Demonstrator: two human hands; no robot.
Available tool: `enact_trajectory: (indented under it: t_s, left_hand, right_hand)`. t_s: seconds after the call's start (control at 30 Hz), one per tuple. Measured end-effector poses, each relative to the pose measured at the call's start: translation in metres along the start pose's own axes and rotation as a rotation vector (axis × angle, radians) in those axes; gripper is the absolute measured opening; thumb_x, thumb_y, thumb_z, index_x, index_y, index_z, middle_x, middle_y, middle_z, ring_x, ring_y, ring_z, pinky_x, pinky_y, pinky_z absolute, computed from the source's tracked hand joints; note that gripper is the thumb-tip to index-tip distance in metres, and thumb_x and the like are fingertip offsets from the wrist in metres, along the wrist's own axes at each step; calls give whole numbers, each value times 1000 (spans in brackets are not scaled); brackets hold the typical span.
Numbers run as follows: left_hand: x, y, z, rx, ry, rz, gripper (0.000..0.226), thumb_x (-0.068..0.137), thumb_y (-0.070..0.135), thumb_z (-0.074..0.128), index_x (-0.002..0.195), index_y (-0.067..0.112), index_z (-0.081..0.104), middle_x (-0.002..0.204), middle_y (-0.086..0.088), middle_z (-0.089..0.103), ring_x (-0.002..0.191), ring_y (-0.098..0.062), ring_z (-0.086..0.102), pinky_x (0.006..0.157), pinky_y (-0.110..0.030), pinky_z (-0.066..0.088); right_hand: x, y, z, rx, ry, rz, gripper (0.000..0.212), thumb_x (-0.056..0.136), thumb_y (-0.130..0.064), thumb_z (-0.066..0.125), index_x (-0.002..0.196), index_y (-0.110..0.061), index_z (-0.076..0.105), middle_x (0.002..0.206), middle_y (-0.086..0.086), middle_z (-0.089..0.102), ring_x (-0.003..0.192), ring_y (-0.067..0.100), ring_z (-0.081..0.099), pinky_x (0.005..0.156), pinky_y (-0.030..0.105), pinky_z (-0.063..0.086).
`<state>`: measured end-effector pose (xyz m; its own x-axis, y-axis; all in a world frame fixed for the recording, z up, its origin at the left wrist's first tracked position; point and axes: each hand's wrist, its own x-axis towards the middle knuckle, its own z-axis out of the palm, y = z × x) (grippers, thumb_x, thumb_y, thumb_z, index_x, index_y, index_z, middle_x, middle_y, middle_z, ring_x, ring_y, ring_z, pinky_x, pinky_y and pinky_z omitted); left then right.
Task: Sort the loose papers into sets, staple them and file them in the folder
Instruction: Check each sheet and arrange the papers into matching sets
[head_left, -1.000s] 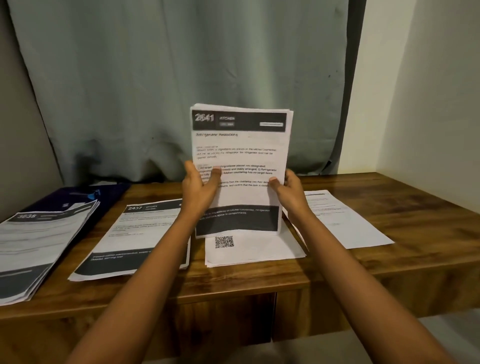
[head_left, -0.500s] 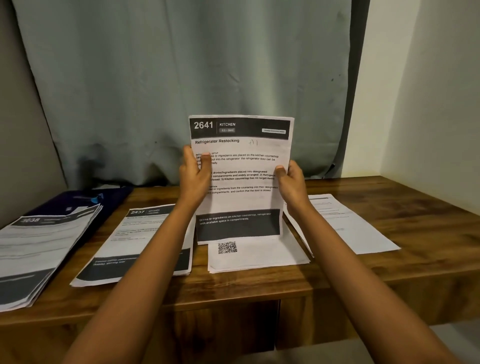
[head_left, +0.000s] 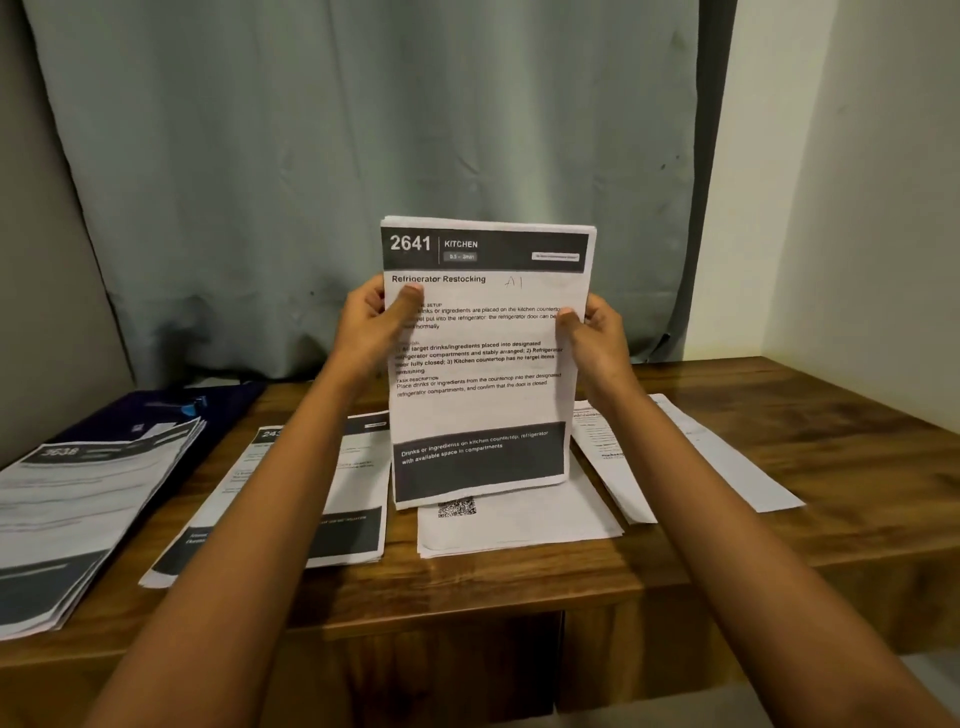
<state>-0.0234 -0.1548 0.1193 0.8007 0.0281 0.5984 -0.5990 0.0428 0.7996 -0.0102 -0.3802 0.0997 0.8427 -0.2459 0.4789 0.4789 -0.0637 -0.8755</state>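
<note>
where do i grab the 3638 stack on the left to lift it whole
Take the 3638 stack by its right long edge, coming from the right: the sheets fan out there and ride up on the dark folder, so fingers could likely slide under, thumb on top.

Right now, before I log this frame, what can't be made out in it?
All head view.
- Held 2641 stack: the sheets behind are hidden by its front page.
- QR-code pile: top half hidden by the held stack.
- Middle-left pile: header number crossed by the left forearm.
- 3638 pile: cut off by the left edge, text blurred.
- Blue item on the dark folder: too small to identify.
</note>
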Motion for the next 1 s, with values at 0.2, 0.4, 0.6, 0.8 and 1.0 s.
enact_trajectory:
  t_s: [0.2, 0.4, 0.6, 0.8, 1.0]
  left_hand:
    - [12, 26, 5, -356, -195, -72, 28, 94, 12, 52, 120, 22, 57, 103, -7, 71, 86, -21, 70, 63, -32, 58]
    - [17, 24, 14, -433, -203, -24, 16, 96, 11, 49, 106, 16, 60, 116, -2, 67, 98, -19, 67, 75, -33, 57]
    - [17, 19, 18, -395, -99, 17, 10, 98, 15, 49, 95, 15, 59, 109, -5, 70, 95, -21, 68, 75, -36, 58]
    - [17, 16, 20, -266, -110, 53, 12, 100, 20, 46, 94, 17, 57, 111, -8, 70, 98, -26, 68, 73, -36, 60]
    - [19, 14, 22, -231, -146, 120, 12, 97, 22, 46, 93, 15, 55, 104, -8, 69, 97, -20, 68, 75, -29, 57]
  right_hand:
    - [-1, -4, 0, -8, -41, 17, 21, 99, -16, 49, 117, -17, 60, 108, -4, 67, 90, 6, 65, 58, 14, 52]
    - [-8, 1, -5, 18, -64, 76, 18, 100, -16, 47, 112, -17, 59, 103, -6, 66, 85, 4, 65, 62, 17, 52]
    - [-7, 4, -1, -104, 22, 51, 27, 99, -20, 48, 125, -13, 49, 119, 1, 61, 108, 19, 62, 72, 22, 53]
    - [-3, -11, 26, -793, 347, -728, 56, 97, -18, 49, 148, -11, 28, 157, 11, 20, 146, 27, 11, 119, 34, -2]
    - [15, -25, 55, -988, 7, -1020, 44, 96, -17, 46, 138, -5, 45, 149, 16, 37, 144, 30, 21, 118, 40, -4]
